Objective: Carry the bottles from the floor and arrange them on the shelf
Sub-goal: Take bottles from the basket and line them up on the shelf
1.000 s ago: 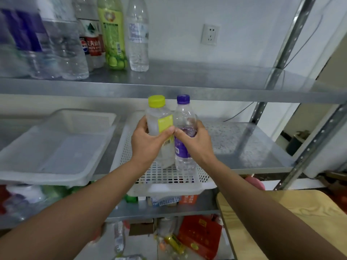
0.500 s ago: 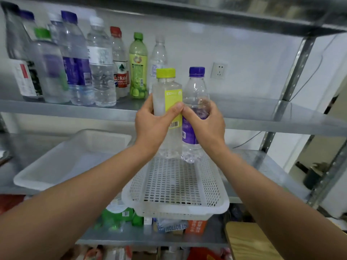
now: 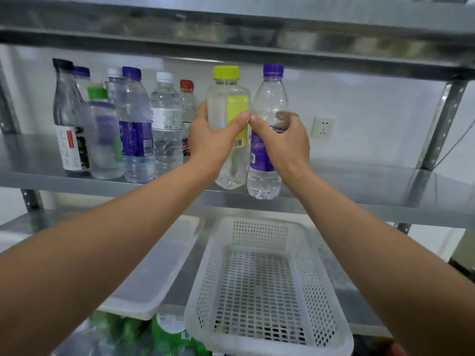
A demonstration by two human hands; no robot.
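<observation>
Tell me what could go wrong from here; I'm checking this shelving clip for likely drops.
1. The purple-capped bottle hangs at the front edge of the shelf; set down there, it may tip off.
2. The left hand sits close to the red-capped bottle; sliding the yellow-capped bottle left could topple that row.

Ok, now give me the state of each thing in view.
Yellow-capped bottle: capped, upright, gripped by left hand.
Purple-capped bottle: capped, upright, gripped by right hand.
Shelved bottles: capped, standing upright.
Mesh basket: open side up, on lower shelf.
</observation>
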